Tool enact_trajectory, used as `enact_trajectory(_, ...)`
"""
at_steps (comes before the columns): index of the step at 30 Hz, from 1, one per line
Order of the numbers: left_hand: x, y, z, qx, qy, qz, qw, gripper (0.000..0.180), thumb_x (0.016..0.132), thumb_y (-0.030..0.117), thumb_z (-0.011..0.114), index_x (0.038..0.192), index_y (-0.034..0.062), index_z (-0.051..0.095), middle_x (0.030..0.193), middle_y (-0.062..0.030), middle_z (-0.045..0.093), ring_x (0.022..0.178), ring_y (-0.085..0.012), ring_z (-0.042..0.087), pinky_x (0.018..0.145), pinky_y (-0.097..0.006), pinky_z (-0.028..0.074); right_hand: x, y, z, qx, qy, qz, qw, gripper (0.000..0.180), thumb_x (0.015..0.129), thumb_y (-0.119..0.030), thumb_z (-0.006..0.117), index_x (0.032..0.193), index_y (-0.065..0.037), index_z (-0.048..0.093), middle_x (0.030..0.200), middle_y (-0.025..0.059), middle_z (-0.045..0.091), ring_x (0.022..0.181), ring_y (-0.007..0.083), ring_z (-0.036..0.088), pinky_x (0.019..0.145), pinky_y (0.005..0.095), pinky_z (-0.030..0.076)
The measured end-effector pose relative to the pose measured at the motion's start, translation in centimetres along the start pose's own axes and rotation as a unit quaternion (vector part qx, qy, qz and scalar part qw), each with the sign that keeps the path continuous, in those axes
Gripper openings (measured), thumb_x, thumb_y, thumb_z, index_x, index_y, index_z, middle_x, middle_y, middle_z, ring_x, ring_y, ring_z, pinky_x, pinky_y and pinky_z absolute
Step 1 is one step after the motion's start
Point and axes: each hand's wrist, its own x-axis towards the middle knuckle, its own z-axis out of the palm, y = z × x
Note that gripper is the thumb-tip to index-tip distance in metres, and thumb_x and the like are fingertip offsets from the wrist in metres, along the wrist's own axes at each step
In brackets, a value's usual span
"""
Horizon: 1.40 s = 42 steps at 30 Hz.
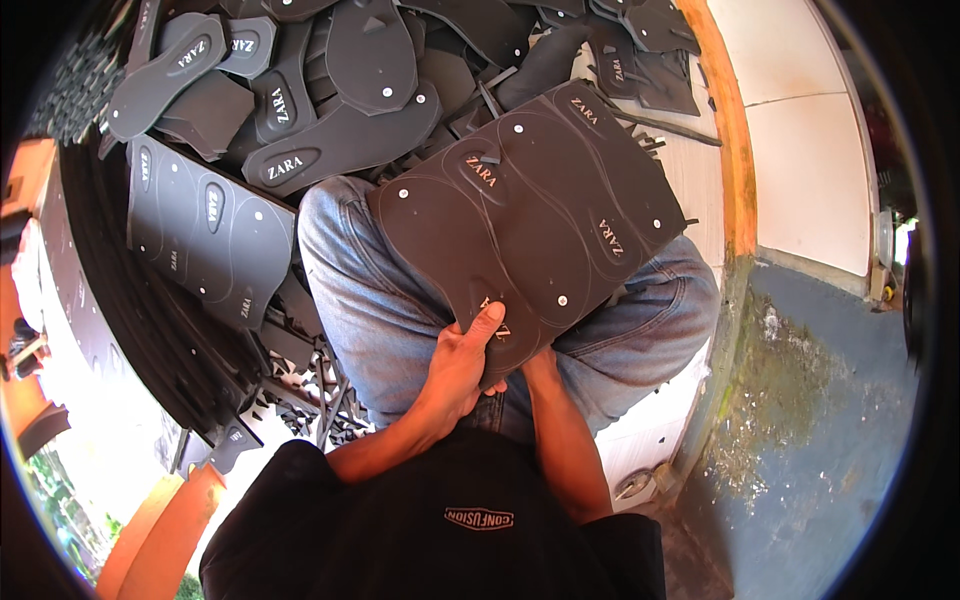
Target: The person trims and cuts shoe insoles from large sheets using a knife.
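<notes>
A black foam sheet [545,225] lies tilted across my lap, marked with curved sole outlines, oval stamped patches and small pale dots. One near edge of it follows the curve of a sole. My left hand [462,360] is closed on the near corner, thumb on top and fingers underneath. Below that same corner goes my right hand [541,368]; its fingers are hidden under the sheet, so their grip does not show. A small dark scrap [490,159] rests on the sheet's upper part.
Loose sole-shaped black pieces [345,140] are heaped in front of me. Another marked sheet [205,225] leans beside a stack of dark sheets [150,290] at my left. Small black offcuts [320,400] litter the floor there. An orange-brown strip [735,140] runs along the right.
</notes>
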Motion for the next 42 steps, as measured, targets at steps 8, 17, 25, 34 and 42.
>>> enact_trajectory(8,-0.1,0.3,-0.3,-0.006,-0.005,-0.009,1.0,0.039,0.084,0.043,0.062,0.082,0.0051,0.054,0.062,-0.0022,0.053,0.038,-0.0118,0.049,0.029,-0.023,0.04,1.6,0.3,-0.7,-0.016,-0.008,0.005,1.0,0.033,0.081,-0.027,0.062,0.103,-0.003,0.059,0.092,0.0114,0.061,0.082,0.0255,0.057,0.07,0.0352,0.044)
enact_trajectory(17,-0.6,0.6,-0.7,0.006,-0.005,-0.009,1.0,0.039,0.083,0.044,0.063,0.087,0.0063,0.053,0.064,-0.0019,0.053,0.039,-0.0114,0.049,0.029,-0.022,0.038,3.6,0.1,-2.0,-0.047,-0.021,0.023,0.998,0.033,0.082,-0.029,0.062,0.101,-0.003,0.059,0.088,0.0102,0.06,0.076,0.0226,0.056,0.065,0.0328,0.044)
enact_trajectory(25,-0.8,0.5,-1.2,0.017,0.001,-0.006,1.0,0.045,0.081,0.049,0.063,0.087,0.0053,0.055,0.065,-0.0024,0.055,0.039,-0.0102,0.049,0.03,-0.022,0.039,5.4,-0.3,-2.9,-0.084,-0.037,0.046,0.995,0.033,0.083,-0.031,0.061,0.099,-0.003,0.059,0.084,0.0092,0.06,0.07,0.0201,0.055,0.061,0.0306,0.043)
enact_trajectory(34,-1.1,0.5,-1.7,-0.007,-0.01,0.001,1.0,0.04,0.081,0.046,0.064,0.085,0.0064,0.057,0.06,-0.0018,0.055,0.035,-0.0098,0.047,0.028,-0.022,0.037,7.8,-1.3,-2.1,-0.118,-0.069,0.067,0.988,0.034,0.084,-0.034,0.061,0.097,-0.002,0.059,0.08,0.0081,0.059,0.064,0.0172,0.053,0.056,0.0282,0.042)
enact_trajectory(42,-3.2,1.3,-4.6,0.072,0.024,-0.015,0.997,0.039,0.082,0.044,0.064,0.084,0.0048,0.06,0.061,-0.0024,0.058,0.037,-0.0093,0.049,0.029,-0.022,0.038,10.4,-3.4,-1.3,-0.141,-0.121,0.078,0.98,0.036,0.086,-0.036,0.06,0.095,-0.002,0.059,0.076,0.007,0.059,0.058,0.0147,0.052,0.051,0.026,0.042)
